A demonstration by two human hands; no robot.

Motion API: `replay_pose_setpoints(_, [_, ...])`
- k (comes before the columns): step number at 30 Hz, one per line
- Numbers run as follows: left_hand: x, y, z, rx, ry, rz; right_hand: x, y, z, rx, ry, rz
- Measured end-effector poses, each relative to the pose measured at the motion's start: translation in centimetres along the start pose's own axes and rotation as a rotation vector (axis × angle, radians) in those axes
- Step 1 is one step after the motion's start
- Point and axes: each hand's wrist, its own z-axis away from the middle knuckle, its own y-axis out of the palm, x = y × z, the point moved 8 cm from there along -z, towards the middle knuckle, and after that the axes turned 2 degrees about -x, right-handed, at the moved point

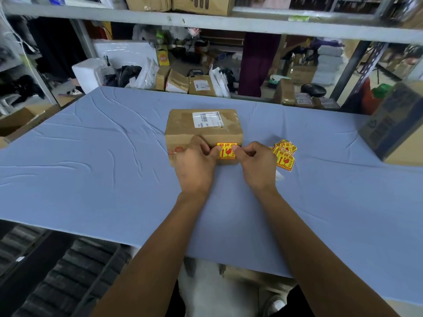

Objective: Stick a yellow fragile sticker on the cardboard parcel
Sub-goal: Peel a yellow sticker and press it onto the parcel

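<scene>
A brown cardboard parcel [201, 126] with a white shipping label on top sits mid-table. A yellow fragile sticker [226, 150] with red print lies against the parcel's near side face. My left hand [196, 165] pinches the sticker's left edge and my right hand [257, 165] pinches its right edge, both thumbs pressed toward the cardboard. The sticker's lower corners are partly hidden by my fingers.
A small pile of spare yellow fragile stickers [284, 154] lies just right of my right hand. A large dark-printed carton [393, 124] stands at the table's right edge. The blue cloth [91, 156] covers the table; cluttered shelves and boxes lie beyond its far edge.
</scene>
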Motion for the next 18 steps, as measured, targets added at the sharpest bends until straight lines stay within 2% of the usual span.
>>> replay_pose_setpoints(3, [0.2, -0.7, -0.3, -0.052, 0.055, -0.072, 0.4, -0.9, -0.2, -0.057, -0.047, 0.070])
replay_pose_setpoints(5, [-0.9, -1.9, -0.1, -0.176, 0.254, -0.108, 1.3, -1.5, -0.3, -0.081, -0.143, 0.043])
replay_pose_setpoints(7, [-1.5, -2.3, -0.3, -0.240, 0.379, -0.235, 2.3, -1.2, -0.7, 0.002, -0.245, 0.020])
replay_pose_setpoints(10, [-1.2, -0.7, -1.8, -0.072, 0.377, -0.366, 3.2, 0.3, -1.3, 0.153, -0.353, 0.037])
replay_pose_setpoints(12, [-0.4, 0.0, -2.6, 0.012, 0.339, -0.332, 3.2, 0.4, -1.7, 0.164, -0.363, -0.016])
replay_pose_setpoints(15, [0.4, 0.2, -3.0, 0.023, 0.359, -0.262, 2.7, 0.4, -1.9, 0.154, -0.357, -0.033])
replay_pose_setpoints(18, [0.3, 0.5, -2.6, -0.027, 0.365, -0.327, 2.2, 0.5, -2.0, 0.158, -0.386, -0.030])
